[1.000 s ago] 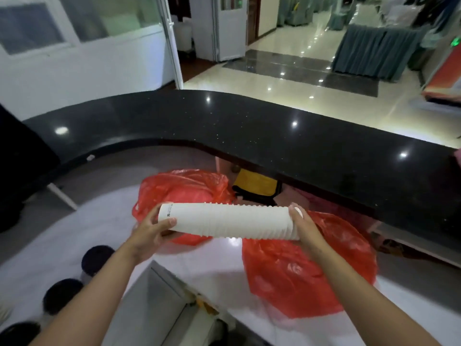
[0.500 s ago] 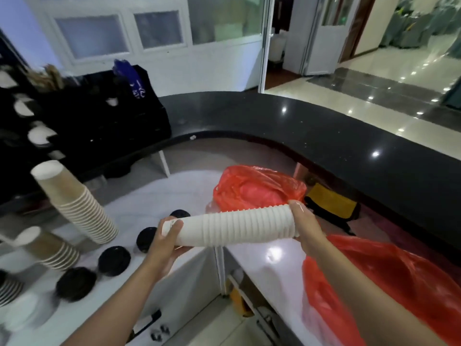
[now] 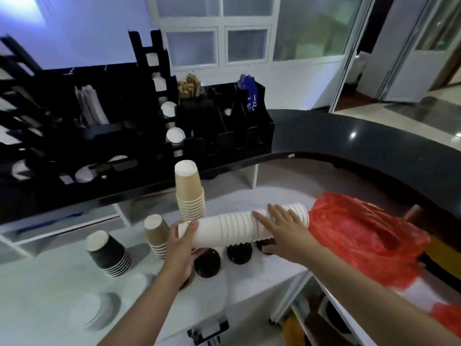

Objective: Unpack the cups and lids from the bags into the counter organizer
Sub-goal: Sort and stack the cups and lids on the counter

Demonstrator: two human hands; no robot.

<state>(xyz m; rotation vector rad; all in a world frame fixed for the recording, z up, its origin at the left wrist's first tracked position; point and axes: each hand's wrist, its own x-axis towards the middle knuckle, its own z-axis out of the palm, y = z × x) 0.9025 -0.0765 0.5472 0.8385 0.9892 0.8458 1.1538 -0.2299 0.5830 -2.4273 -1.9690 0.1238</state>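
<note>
A long stack of white paper cups (image 3: 232, 231) is held sideways above the white counter (image 3: 50, 290). My left hand (image 3: 180, 248) grips its narrow left end, thumb on top. My right hand (image 3: 282, 228) lies over the stack's right half with fingers straight and spread. A red plastic bag (image 3: 361, 236) lies just right of the stack. The black counter organizer (image 3: 212, 116) stands behind on the dark bar top, with white lids in its slots.
Upside-down stacks stand on the counter: tall brown cups (image 3: 189, 193), short brown cups (image 3: 157, 236), black cups (image 3: 109, 253). Black lids (image 3: 207, 263) lie under the held stack, white lids (image 3: 97, 310) at front left. A gap in the counter opens at bottom right.
The view has swung left from the bags to the organizer. The white stack has travelled left over the lids, and my right hand has shifted from the stack's end to lie flat on top.
</note>
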